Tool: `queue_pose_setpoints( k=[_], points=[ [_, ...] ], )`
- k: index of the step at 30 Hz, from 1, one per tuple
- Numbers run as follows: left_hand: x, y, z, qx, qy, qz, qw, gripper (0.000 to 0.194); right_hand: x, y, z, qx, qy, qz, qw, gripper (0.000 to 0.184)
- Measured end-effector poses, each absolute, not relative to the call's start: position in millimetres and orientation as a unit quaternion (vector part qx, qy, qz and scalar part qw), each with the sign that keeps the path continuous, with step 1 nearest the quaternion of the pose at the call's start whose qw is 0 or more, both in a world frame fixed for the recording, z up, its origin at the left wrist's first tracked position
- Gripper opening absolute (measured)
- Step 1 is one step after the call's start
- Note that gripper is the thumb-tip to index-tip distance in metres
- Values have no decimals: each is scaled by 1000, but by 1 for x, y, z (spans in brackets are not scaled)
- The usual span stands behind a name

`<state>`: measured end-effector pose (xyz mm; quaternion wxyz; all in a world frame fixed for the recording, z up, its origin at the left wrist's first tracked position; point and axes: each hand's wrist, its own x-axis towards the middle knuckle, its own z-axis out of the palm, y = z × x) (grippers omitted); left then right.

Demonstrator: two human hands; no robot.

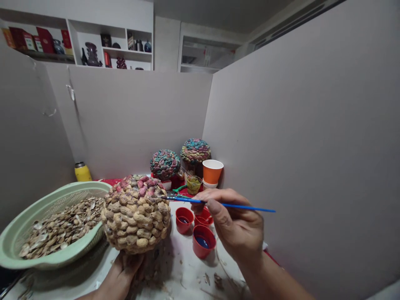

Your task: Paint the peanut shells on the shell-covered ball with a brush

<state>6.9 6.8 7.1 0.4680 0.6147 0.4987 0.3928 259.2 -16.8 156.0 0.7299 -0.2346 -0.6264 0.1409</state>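
Note:
A ball covered in peanut shells (136, 221) is held up at centre left, its top shells coloured pink and red, the lower ones plain tan. Under it, my left hand (126, 268) grips the ball's underside or a stem there; the ball hides the fingertips. Between thumb and fingers of my right hand (237, 225) is a thin blue paintbrush (246, 207). Its dark tip points left and meets the upper right side of the ball. Close by my right hand stand a red cup with dark blue liquid (203, 246), another red cup (184, 221) and a third, partly covered.
A green basket of broken shells (28, 261) stands at the left, with a yellow bottle (83, 171) behind. Two painted shell balls, one nearer (165, 163) and one farther (195, 150), sit by an orange paper cup (213, 171). Grey partitions (140, 112) enclose the table; shell bits litter it.

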Motion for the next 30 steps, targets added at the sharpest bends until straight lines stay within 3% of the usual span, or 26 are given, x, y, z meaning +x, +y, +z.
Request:
queue_pose_setpoints(
  k=[5, 9, 30],
  points=[
    [4, 9, 11, 633, 486, 403, 448, 49, 257, -17, 157, -170, -717, 59, 673, 32],
    [4, 8, 10, 633, 489, 392, 454, 53, 258, -20, 160, -167, -751, 31, 638, 40],
    [0, 8, 8, 628, 494, 392, 455, 55, 263, -28, 161, -204, -743, 20, 637, 34]
  ],
)
